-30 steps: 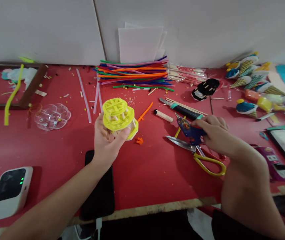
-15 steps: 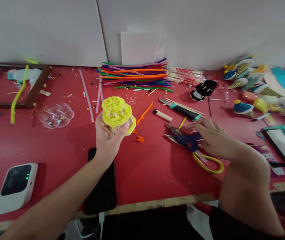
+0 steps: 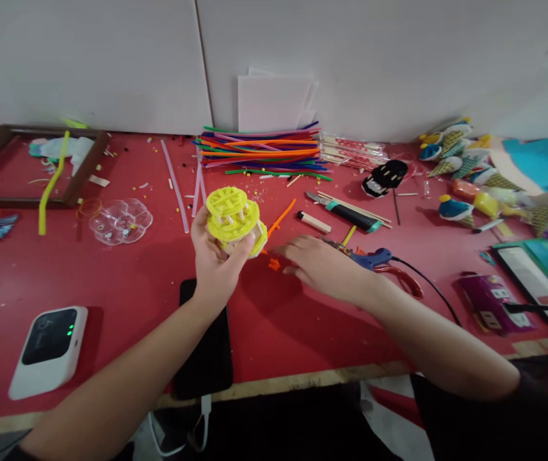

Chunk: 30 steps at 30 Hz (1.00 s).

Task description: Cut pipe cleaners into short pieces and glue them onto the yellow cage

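Observation:
My left hand (image 3: pixel 216 259) is closed round a yellow lattice model (image 3: pixel 234 219) made of two stacked discs joined by small wooden pegs, held just above the red table (image 3: pixel 125 282). My right hand (image 3: pixel 324 266) lies flat and open over the table, fingers stretched toward small orange pieces (image 3: pixel 274 263) just left of its fingertips. A blue glue gun (image 3: pixel 370 258) with a black cord lies on the table behind that hand, on top of scissors with red handles (image 3: pixel 406 276).
A bundle of coloured straws (image 3: pixel 264 150) lies at the back. A utility knife (image 3: pixel 351 214), a wooden stick (image 3: pixel 315 222), a clear flower-shaped tray (image 3: pixel 120 222), a black phone (image 3: pixel 207 352), a white device (image 3: pixel 48 351) and craft toys (image 3: pixel 466 173) surround the hands.
My right hand let go of the glue gun, which now lies on the table, and moved left toward the orange pieces. The left hand kept holding the yellow model.

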Each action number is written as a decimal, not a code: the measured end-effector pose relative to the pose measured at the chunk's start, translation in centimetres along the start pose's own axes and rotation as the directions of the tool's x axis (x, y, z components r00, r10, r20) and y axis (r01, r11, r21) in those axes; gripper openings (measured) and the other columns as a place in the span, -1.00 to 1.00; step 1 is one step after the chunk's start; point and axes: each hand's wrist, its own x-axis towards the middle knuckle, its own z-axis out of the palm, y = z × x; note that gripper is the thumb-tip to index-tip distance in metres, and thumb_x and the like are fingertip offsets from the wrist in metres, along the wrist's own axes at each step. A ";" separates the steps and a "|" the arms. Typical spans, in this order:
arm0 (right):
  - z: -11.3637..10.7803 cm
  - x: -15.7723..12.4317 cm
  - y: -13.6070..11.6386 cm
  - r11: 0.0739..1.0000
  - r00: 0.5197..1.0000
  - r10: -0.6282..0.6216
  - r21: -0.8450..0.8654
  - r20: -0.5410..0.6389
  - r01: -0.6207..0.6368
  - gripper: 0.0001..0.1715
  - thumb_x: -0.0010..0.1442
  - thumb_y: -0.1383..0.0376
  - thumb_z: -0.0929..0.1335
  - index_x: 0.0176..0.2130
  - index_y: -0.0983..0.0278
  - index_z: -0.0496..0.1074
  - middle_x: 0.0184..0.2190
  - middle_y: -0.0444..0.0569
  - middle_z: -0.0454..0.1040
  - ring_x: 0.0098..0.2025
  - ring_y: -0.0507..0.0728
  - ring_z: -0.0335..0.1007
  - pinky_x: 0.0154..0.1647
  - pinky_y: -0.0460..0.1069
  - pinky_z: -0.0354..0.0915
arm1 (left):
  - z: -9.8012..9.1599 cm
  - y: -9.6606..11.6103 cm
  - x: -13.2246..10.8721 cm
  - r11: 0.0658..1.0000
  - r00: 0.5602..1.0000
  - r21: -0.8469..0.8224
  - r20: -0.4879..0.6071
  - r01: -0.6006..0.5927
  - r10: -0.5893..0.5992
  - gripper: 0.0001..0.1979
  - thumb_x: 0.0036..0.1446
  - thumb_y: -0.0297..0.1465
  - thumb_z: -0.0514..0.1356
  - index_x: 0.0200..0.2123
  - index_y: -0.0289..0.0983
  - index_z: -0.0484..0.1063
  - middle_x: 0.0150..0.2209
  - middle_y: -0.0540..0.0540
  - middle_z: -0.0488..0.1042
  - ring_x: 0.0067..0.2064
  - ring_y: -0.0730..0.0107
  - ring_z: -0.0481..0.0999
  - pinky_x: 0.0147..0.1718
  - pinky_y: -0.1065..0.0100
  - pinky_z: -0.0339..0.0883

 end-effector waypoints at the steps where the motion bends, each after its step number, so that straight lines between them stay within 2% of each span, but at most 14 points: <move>1: 0.2 0.4 0.0 1.000 1.000 -0.010 0.019 0.007 0.010 -0.61 0.22 0.51 0.35 0.04 0.34 0.52 -0.13 0.12 0.60 -0.06 0.25 0.52 0.01 0.13 0.39 | 0.0 0.0 0.0 1.000 1.000 -0.003 0.000 0.005 -0.005 -0.33 0.13 -0.25 0.41 0.22 0.06 0.18 0.15 -0.06 0.42 0.13 0.26 0.55 0.08 0.18 0.52; 3: 0.3 1.0 0.2 0.997 0.999 -0.037 0.061 0.024 0.036 -0.54 0.21 0.54 0.35 0.09 0.34 0.50 -0.06 0.14 0.59 -0.02 0.25 0.52 0.06 0.16 0.39 | -0.1 -0.2 0.0 1.000 1.000 -0.005 -0.005 0.020 -0.020 -0.32 0.12 -0.23 0.42 0.22 0.06 0.18 0.16 -0.07 0.41 0.13 0.26 0.55 0.09 0.19 0.51; 5: 0.4 1.4 0.5 0.994 0.997 -0.068 0.088 0.039 0.065 -0.57 0.22 0.55 0.34 0.05 0.32 0.53 -0.02 0.15 0.58 0.00 0.25 0.51 0.08 0.17 0.39 | -0.1 -0.4 -0.1 0.999 0.999 -0.003 -0.010 0.036 -0.037 -0.30 0.11 -0.22 0.43 0.22 0.05 0.17 0.15 -0.08 0.42 0.12 0.24 0.55 0.07 0.18 0.52; 9: 0.4 1.8 0.7 0.990 0.992 -0.102 0.101 0.067 0.095 -0.70 0.24 0.55 0.33 -0.11 0.33 0.58 -0.09 0.13 0.58 -0.02 0.23 0.52 0.05 0.15 0.40 | 0.0 -0.4 -0.1 0.999 0.999 0.006 -0.016 0.048 -0.048 -0.32 0.10 -0.21 0.43 0.21 0.02 0.19 0.15 -0.09 0.42 0.13 0.21 0.55 0.07 0.17 0.52; 13: 0.4 1.9 0.8 0.989 0.991 -0.108 0.106 0.076 0.099 -0.69 0.21 0.55 0.37 -0.08 0.32 0.57 -0.06 0.12 0.58 -0.03 0.21 0.52 0.03 0.12 0.40 | 0.0 -0.1 0.0 0.999 0.999 -0.003 0.002 0.040 -0.040 -0.34 0.11 -0.23 0.42 0.20 0.03 0.21 0.12 -0.07 0.45 0.09 0.24 0.57 0.05 0.18 0.53; 18: 0.3 1.3 0.9 0.991 0.993 -0.097 0.101 0.067 0.089 -0.67 0.29 0.54 0.27 -0.12 0.31 0.57 -0.15 0.08 0.58 -0.11 0.17 0.52 -0.01 0.09 0.40 | 0.1 0.1 0.1 1.000 0.999 0.007 0.016 0.029 -0.029 -0.35 0.10 -0.26 0.43 0.20 0.02 0.23 0.09 -0.06 0.47 0.07 0.23 0.58 0.04 0.17 0.53; 24: 0.4 0.6 0.1 0.989 0.997 -0.067 0.134 0.026 0.063 -0.55 0.24 0.57 0.25 0.05 0.39 0.52 -0.05 0.17 0.55 -0.03 0.20 0.50 0.08 0.11 0.40 | 0.1 0.4 0.1 0.999 0.998 0.003 0.032 0.052 -0.052 -0.35 0.11 -0.26 0.42 0.21 0.02 0.24 0.11 -0.07 0.48 0.06 0.22 0.59 0.05 0.14 0.53; 26: 0.8 0.7 -0.2 0.986 0.999 -0.048 0.162 -0.001 0.047 -0.60 0.27 0.52 0.28 0.04 0.39 0.53 -0.05 0.18 0.55 -0.02 0.22 0.51 0.09 0.13 0.41 | 0.1 0.5 0.1 0.997 0.996 0.006 0.035 0.080 -0.080 -0.34 0.10 -0.25 0.43 0.20 0.02 0.24 0.12 -0.08 0.47 0.09 0.19 0.58 0.08 0.12 0.52; 30: 1.8 0.9 -0.7 0.986 0.999 -0.018 0.163 -0.039 0.024 -0.74 0.33 0.42 0.29 -0.11 0.37 0.58 -0.17 0.17 0.57 -0.10 0.23 0.52 0.06 0.17 0.42 | 0.0 0.6 0.2 0.994 0.993 0.013 0.041 0.110 -0.110 -0.33 0.09 -0.23 0.44 0.20 0.00 0.22 0.14 -0.10 0.46 0.12 0.15 0.57 0.11 0.10 0.50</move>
